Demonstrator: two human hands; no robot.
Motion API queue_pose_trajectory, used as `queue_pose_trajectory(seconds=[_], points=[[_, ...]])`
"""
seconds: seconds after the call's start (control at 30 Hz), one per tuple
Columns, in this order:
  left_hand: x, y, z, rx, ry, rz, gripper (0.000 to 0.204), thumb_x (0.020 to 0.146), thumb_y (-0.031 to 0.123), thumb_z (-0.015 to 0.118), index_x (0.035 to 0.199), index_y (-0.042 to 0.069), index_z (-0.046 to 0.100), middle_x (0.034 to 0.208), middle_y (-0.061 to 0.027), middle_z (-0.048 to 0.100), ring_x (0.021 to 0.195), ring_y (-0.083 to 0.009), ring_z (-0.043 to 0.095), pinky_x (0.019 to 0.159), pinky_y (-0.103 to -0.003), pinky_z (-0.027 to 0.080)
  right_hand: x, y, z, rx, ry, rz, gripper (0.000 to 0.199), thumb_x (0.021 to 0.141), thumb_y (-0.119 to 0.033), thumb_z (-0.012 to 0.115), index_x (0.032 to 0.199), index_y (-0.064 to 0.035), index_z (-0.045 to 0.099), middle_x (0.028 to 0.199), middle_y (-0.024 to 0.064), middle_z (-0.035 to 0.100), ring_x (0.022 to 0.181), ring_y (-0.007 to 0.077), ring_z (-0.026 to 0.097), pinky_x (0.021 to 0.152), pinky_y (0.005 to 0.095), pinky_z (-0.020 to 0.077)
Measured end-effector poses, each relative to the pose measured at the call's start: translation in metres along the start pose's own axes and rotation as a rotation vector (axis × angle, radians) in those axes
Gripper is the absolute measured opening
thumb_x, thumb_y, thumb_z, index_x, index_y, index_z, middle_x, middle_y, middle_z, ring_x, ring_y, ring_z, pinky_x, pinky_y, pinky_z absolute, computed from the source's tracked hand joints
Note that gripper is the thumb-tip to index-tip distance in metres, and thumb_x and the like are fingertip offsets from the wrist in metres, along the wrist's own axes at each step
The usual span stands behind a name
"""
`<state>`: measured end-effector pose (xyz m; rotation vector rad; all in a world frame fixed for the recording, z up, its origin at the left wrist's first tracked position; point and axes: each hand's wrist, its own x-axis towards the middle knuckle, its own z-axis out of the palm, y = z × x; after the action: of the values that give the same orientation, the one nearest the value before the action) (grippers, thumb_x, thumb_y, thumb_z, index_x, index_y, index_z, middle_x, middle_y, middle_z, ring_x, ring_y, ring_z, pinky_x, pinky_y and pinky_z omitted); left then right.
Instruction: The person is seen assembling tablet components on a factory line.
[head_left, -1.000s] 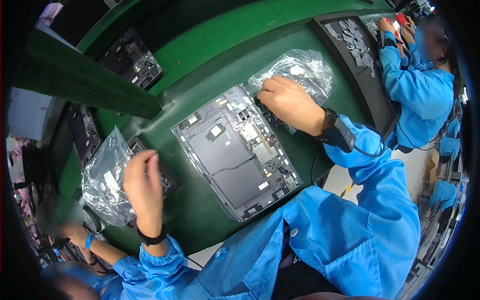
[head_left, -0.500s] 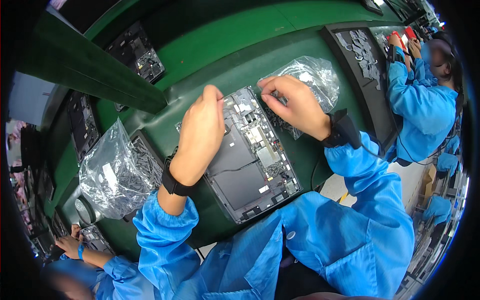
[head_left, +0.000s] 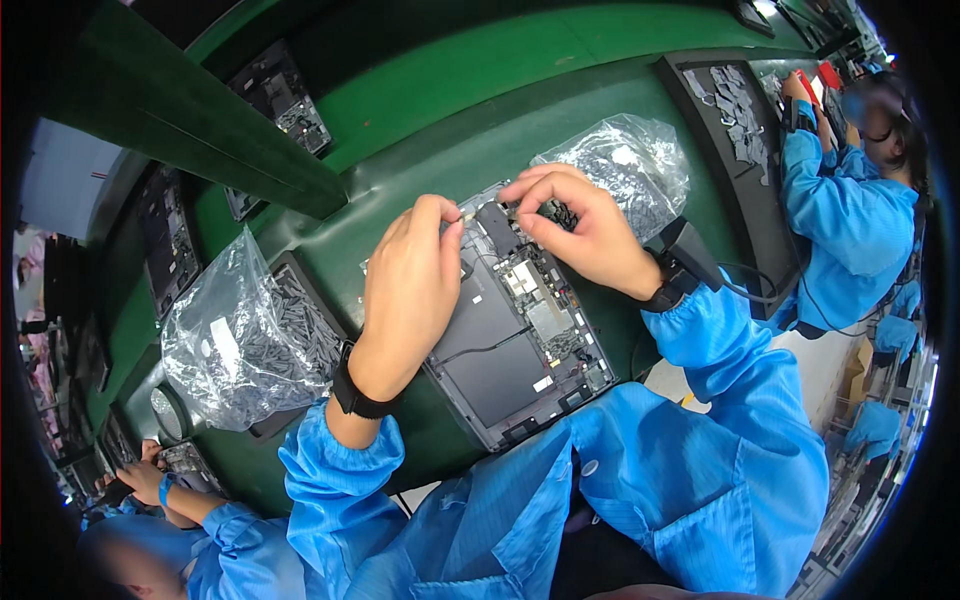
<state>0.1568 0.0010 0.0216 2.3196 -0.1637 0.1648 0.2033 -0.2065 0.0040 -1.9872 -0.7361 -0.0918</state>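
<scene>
An opened laptop base, with bare circuit boards and a dark battery area, lies tilted on the green bench in front of me. A small dark grey flat piece is at its far end, between my hands. My left hand is closed, thumb and forefinger pinched beside the piece's left side; whatever they hold is hidden. My right hand has curled fingers, with its forefinger tip at the piece's upper right and its thumb close to the right edge. What it grips there is too small to make out.
A clear bag of dark strips lies left of the laptop, another clear bag beyond my right hand. A black tray holds grey cut pieces. A green post rises at far left. Co-workers in blue sit on both sides.
Both hands have come nearer the laptop's far end, the right one moving down and left. The dark grey piece now covers silvery parts that showed before. The whole view has shifted slightly.
</scene>
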Motion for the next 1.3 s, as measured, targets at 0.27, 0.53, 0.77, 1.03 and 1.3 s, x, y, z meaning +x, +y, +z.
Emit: queue_pose_trajectory(seconds=[0.27, 0.53, 0.77, 1.03, 1.3], points=[[0.003, -0.001, 0.012, 0.095, -0.050, 0.387, 0.010, 0.087, 0.005, 0.061, 0.096, 0.002, 0.056, 0.113, -0.0151, 0.066, 0.114, -0.0369, 0.057, 0.095, -0.043, 0.046, 0.025, 0.028, -0.012, 0.530, 0.000, 0.402, 0.015, 0.091, -0.006, 0.066, 0.103, 0.0030, 0.066, 0.097, 0.0078, 0.070, 0.089, 0.0106, 0.065, 0.080, 0.0241, 0.0525], [0.022, -0.007, 0.017, 0.194, -0.092, 0.465, 0.011, 0.087, 0.008, 0.062, 0.096, 0.003, 0.057, 0.116, -0.0147, 0.063, 0.121, -0.0364, 0.052, 0.100, -0.047, 0.041, 0.025, 0.038, -0.003, 0.278, -0.106, 0.320, 0.011, 0.088, -0.009, 0.070, 0.095, -0.0002, 0.071, 0.096, 0.0065, 0.067, 0.087, 0.0122, 0.065, 0.077, 0.0247, 0.0525], [0.029, -0.010, 0.011, 0.082, -0.127, 0.425, 0.011, 0.085, 0.009, 0.063, 0.095, 0.004, 0.059, 0.095, -0.0133, 0.062, 0.099, -0.0330, 0.058, 0.087, -0.043, 0.046, 0.025, 0.034, -0.002, 0.317, -0.089, 0.374, 0.009, 0.086, -0.010, 0.072, 0.091, -0.0023, 0.072, 0.094, 0.0057, 0.063, 0.086, 0.0131, 0.063, 0.075, 0.0260, 0.0517], [0.008, -0.007, 0.006, 0.135, -0.066, 0.307, 0.008, 0.085, 0.008, 0.064, 0.089, 0.002, 0.060, 0.082, -0.0126, 0.061, 0.084, -0.0323, 0.059, 0.079, -0.041, 0.046, 0.019, 0.030, 0.009, -0.074, -0.058, 0.193, 0.010, 0.081, -0.011, 0.072, 0.089, -0.0049, 0.071, 0.089, 0.0079, 0.062, 0.075, 0.0181, 0.059, 0.067, 0.0293, 0.0493], [-0.005, -0.011, 0.013, 0.053, 0.054, 0.223, 0.007, 0.084, 0.005, 0.065, 0.090, 0.001, 0.062, 0.083, -0.0135, 0.065, 0.080, -0.0323, 0.062, 0.070, -0.041, 0.049, 0.022, 0.018, 0.016, -0.235, -0.023, 0.243, 0.015, 0.078, -0.012, 0.067, 0.090, -0.0032, 0.067, 0.086, 0.0129, 0.064, 0.066, 0.0316, 0.062, 0.063, 0.0390, 0.0511]])
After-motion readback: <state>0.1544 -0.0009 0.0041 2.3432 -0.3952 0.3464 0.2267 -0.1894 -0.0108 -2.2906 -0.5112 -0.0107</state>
